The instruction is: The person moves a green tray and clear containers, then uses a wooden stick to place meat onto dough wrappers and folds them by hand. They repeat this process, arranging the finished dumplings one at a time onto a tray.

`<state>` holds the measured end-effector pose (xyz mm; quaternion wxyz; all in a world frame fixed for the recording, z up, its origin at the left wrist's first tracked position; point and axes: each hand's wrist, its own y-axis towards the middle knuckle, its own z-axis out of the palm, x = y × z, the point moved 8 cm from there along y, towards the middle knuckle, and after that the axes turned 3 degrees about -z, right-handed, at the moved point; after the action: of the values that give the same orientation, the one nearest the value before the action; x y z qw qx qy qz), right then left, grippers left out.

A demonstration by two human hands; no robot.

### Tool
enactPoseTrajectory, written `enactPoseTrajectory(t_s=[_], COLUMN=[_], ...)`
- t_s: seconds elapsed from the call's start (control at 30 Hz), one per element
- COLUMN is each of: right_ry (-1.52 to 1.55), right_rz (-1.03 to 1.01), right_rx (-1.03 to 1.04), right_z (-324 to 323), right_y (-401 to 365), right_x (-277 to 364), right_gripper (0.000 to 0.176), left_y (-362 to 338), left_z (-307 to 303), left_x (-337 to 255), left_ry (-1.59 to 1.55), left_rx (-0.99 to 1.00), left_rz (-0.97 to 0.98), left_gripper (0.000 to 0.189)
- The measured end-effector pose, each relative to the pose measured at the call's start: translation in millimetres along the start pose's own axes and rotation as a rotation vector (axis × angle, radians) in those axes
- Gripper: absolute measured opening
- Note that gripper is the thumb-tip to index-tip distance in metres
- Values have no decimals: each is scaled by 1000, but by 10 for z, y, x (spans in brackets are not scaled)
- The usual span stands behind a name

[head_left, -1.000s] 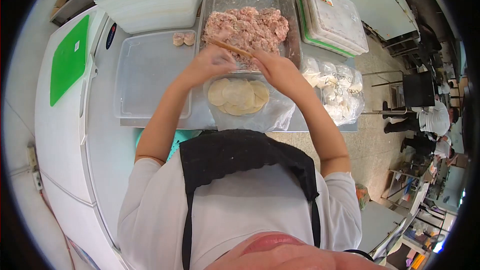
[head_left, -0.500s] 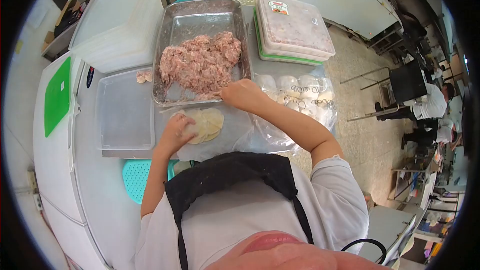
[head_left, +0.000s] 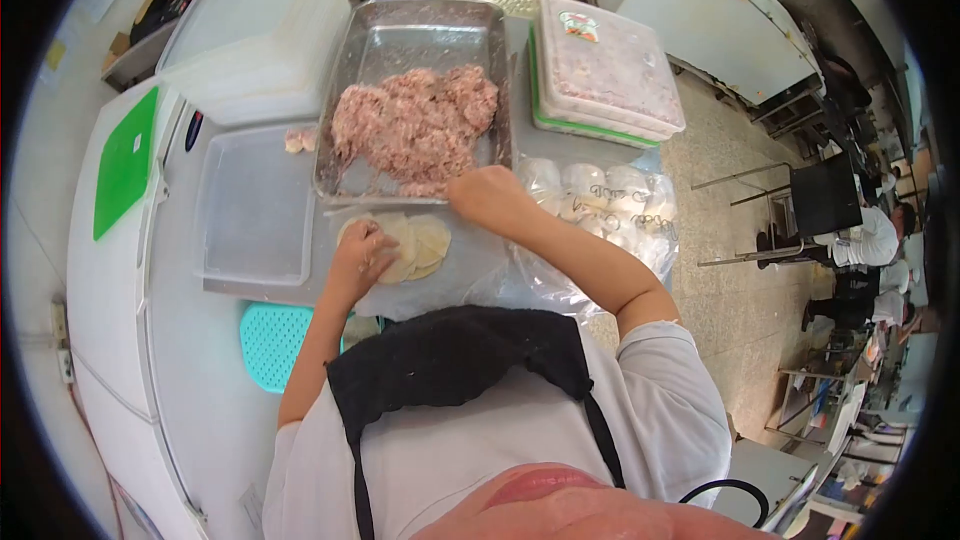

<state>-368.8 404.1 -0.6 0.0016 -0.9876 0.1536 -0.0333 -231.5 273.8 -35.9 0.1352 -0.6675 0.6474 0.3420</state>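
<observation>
Standing at a steel worktable [head_left: 180, 240], the person has both bare hands down among the dumpling makings. The left hand [head_left: 362, 250] lies on a small stack of round dumpling wrappers [head_left: 415, 243], fingers bent and tips pressed to the top one; I cannot tell whether it has pinched a wrapper or only touches it. The wrappers sit on a sheet of clear plastic [head_left: 470, 270], just below the near rim of a metal tray [head_left: 420, 15]. The right hand [head_left: 487, 195] is curled into a loose fist at that rim, beside the heap of minced meat filling [head_left: 415, 125] in the tray; what the fist holds, if anything, is hidden.

Left of the tray lies a shallow clear plastic tray [head_left: 255, 210] with two folded dumplings [head_left: 298, 140] in its far corner. Right of the tray stand stacked lidded containers [head_left: 605, 65], and nearer, bags of wrappers [head_left: 605, 202]. A green cutting board [head_left: 125, 160] lies at the far left.
</observation>
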Motion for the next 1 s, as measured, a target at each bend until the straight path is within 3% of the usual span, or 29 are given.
enactPoseTrajectory(t_s=[0.07, 0.13, 0.2, 0.27, 0.33, 0.37, 0.43, 0.57, 0.67, 0.73, 0.77, 1.0], right_ry=[120, 415, 370, 215, 53, 50, 38, 211, 56, -257, -319, -327], right_rz=[-56, 164, 172, 187, 216, 218, 227, 192, 242, 286, 143, 189], right_rx=[-148, -14, -115, -27, 51, 79, 58, -91, -45, -53, -164, -23], right_z=[51, 9, -219, -315, -243, -120, -100, -289, -353, -526, -457, -85], right_y=[-36, 3, -7, 29, 47, 17, 31, 311, 624, 757, 801, 822], right_x=[-79, -275, -339, -335, -236, -98, 89, 227, 48, -100, -132, 208], right_gripper=[23, 33, 41, 39, 37, 33, 29, 29, 28, 27, 23, 17], left_y=[-59, -19, -10, 14, 3, 28, 10, -27, -107, -164, -193, -273], left_z=[25, -35, -151, -329, -239, -287, -280, -741, -1075, -1253, -1296, -1249], left_x=[162, 159, 187, 205, 583, 598, 723, 892, 1184, 1356, 1417, 1807], left_ry=[-23, -172, -171, -168, -754, -757, -1624, -1549, -1488, -1512, -1515, -1735], left_rx=[18, 9, -95, -197, -64, -61, -261, -336, -333, -387, -381, -469], left_rz=[-57, -79, -58, -18, -515, -515, -684, -601, -586, -585, -584, -678], left_gripper=[16, 14, 13, 12, 14, 14, 17, 22, 29, 35, 35, 35])
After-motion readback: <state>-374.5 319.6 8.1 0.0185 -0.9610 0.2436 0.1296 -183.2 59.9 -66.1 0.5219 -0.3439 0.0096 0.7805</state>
